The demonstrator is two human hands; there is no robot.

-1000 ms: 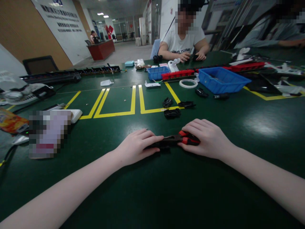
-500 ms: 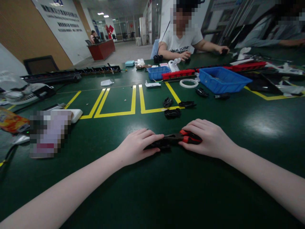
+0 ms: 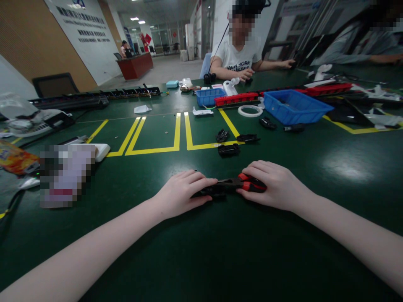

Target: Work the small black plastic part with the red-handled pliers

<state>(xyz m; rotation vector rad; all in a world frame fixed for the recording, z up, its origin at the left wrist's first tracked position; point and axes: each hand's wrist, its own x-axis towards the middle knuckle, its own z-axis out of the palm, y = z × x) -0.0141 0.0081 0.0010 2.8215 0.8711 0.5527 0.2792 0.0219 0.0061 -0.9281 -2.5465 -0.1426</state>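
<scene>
My right hand [image 3: 272, 184] is closed around the red and black handles of a pair of pliers [image 3: 234, 183]. The jaws point left and meet a small black plastic part [image 3: 217, 193] low over the green table [image 3: 201, 251]. My left hand [image 3: 187, 191] pinches that part between thumb and fingers. Much of the part is hidden by my fingers and the plier jaws, so whether the jaws bite on it cannot be seen. Beyond my hands lie several similar black plastic parts [image 3: 228, 149].
A large blue bin [image 3: 296, 111] and a smaller blue bin [image 3: 210, 97] stand farther back, near a white tape roll [image 3: 250, 110]. Yellow tape marks [image 3: 153, 149] line the table. A blurred-out object [image 3: 69, 176] lies left. A person [image 3: 239, 58] sits opposite.
My right hand has shifted very slightly downward on the plier handles. My left hand keeps its hold on the black part. The person opposite has moved an outstretched hand slightly.
</scene>
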